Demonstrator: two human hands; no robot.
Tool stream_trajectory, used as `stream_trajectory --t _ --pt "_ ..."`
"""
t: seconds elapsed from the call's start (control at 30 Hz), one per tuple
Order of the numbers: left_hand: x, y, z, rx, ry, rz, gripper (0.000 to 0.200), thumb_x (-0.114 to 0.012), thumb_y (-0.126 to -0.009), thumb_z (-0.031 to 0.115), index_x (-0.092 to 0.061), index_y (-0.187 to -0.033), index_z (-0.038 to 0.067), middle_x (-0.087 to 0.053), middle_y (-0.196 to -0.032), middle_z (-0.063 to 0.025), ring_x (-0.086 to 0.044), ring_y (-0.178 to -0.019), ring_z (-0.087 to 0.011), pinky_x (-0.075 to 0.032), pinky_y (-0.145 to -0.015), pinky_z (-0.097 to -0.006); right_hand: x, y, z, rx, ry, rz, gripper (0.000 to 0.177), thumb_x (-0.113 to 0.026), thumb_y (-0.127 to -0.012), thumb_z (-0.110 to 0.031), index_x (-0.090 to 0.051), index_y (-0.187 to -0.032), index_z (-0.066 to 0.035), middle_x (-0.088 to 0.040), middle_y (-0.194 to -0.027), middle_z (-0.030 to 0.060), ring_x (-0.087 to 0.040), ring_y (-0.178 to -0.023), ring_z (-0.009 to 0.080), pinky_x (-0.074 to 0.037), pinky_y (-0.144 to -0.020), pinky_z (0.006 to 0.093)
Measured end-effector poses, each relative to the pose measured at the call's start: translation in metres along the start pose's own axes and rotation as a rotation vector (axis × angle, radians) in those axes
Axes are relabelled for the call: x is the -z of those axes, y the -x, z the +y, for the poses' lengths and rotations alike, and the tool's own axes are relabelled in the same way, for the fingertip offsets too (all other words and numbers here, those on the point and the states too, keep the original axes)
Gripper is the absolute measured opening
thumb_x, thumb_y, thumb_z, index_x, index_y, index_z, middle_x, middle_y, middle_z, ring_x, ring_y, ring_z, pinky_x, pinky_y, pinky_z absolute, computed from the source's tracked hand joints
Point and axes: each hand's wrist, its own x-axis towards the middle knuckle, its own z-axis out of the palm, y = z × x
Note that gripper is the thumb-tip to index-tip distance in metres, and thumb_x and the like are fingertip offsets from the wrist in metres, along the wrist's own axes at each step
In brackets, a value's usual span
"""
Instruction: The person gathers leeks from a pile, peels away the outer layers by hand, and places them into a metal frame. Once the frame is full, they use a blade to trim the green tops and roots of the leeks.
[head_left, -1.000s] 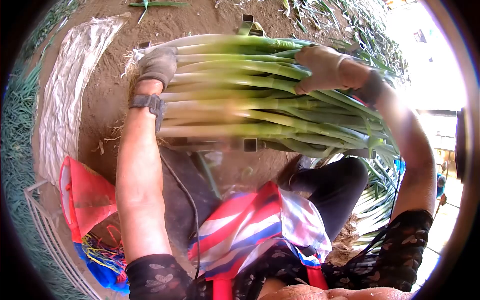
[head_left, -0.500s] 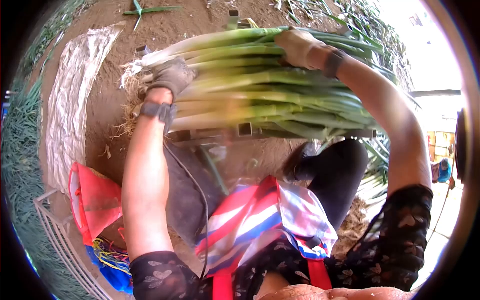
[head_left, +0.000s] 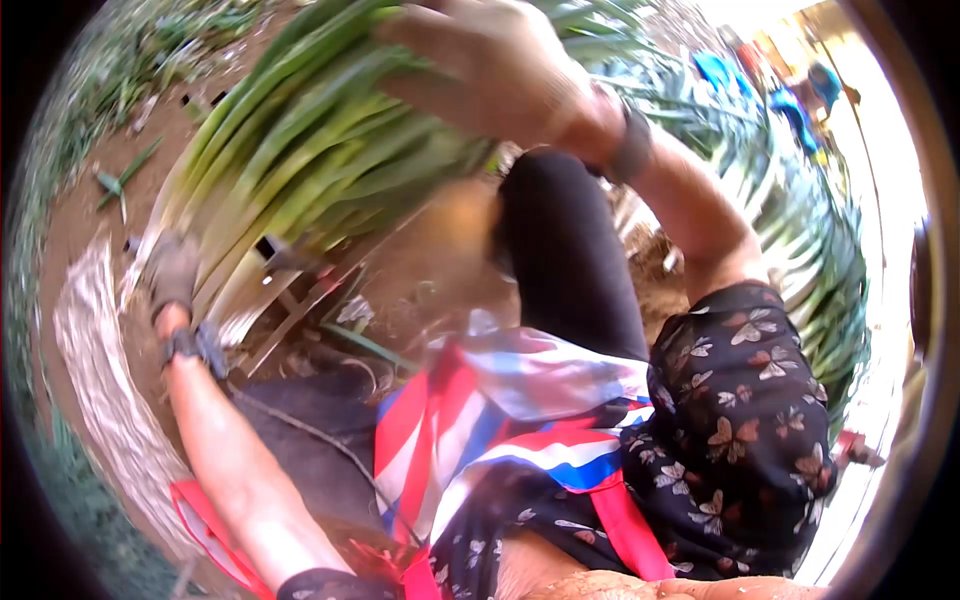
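A large bundle of leeks slants across the upper left of the head view, its pale stems at the lower left and green leaves toward the top. My left hand, in a dirty glove, closes on the pale stem ends. Over the leafy side, my gloved right hand is smeared by motion. Its fingers point left across the leaves, and whether they grip cannot be made out. Under the bundle, part of a metal stand shows; the rest is hidden.
More leeks lie piled along the right. A crumpled white sheet lies on the soil at left, with a red bag near its lower end. My bent knee rises close to the bundle. Cut leaves lie on the ground.
The view has turned to the right. The leek bundle now slants, its leafy end raised toward the top. My right hand has come nearer the camera; my left stays at the stem ends.
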Motion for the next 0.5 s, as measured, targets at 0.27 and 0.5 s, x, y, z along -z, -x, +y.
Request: stream_trajectory --t 0.27,0.5 --pt "0.219 0.025 0.105 0.507 0.489 0.367 0.028 -0.055 -0.096 0.023 -0.066 -0.104 -0.002 -0.068 -0.102 -0.0217 -0.063 -0.096 -0.0364 -0.049 -0.084 -0.0410 0.012 0.397 0.026 -1.255 0.121 -0.670 0.027 -0.070 -0.086 -0.023 -0.067 -0.106 -0.007 -0.062 -0.087 0.0153 -0.059 -0.072 0.0285 -0.053 -0.072 0.0401" --pt "0.279 0.024 0.219 0.201 0.438 0.452 0.019 -0.057 -0.095 0.017 -0.067 -0.088 0.002 -0.066 -0.081 -0.0125 -0.060 -0.071 -0.0286 -0.047 -0.066 -0.0413 -0.032 0.382 0.084 -1.463 -0.343 -0.334 0.041 -0.071 -0.084 -0.025 -0.061 -0.111 0.003 -0.069 -0.100 0.0173 -0.069 -0.085 0.0265 -0.058 -0.075 0.0346"
